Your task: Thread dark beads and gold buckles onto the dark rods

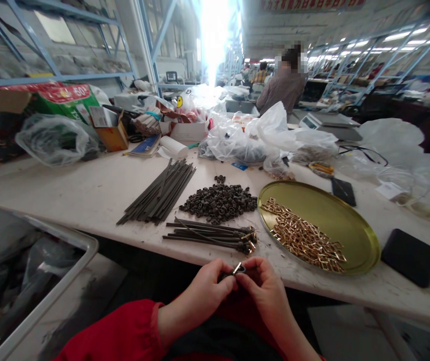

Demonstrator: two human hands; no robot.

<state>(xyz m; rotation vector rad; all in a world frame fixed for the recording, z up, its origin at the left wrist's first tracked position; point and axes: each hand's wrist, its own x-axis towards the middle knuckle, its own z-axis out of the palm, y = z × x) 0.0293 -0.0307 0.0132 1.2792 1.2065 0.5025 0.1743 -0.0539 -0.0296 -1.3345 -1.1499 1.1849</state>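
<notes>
My left hand (212,282) and my right hand (263,284) meet just in front of the table edge, fingertips closed. Between them is a small gold buckle (236,268) with a dark strap (242,269) bent at it; the fingers hide most of the strap. Beyond my hands lies a bundle of dark straps with gold buckles (207,236) at their right ends. Behind that is a heap of small dark loops (220,201). Plain dark strips (158,193) are stacked to the left. On the right, a round gold tray (354,228) holds many loose gold buckles (305,235).
A black phone-like slab (408,256) and a smaller dark one (343,191) lie beside the tray. Clear plastic bags (245,138) crowd the table's back. Boxes (64,103) stand far left. A white-rimmed bin (60,281) sits below the left edge. A person (284,87) is farther off.
</notes>
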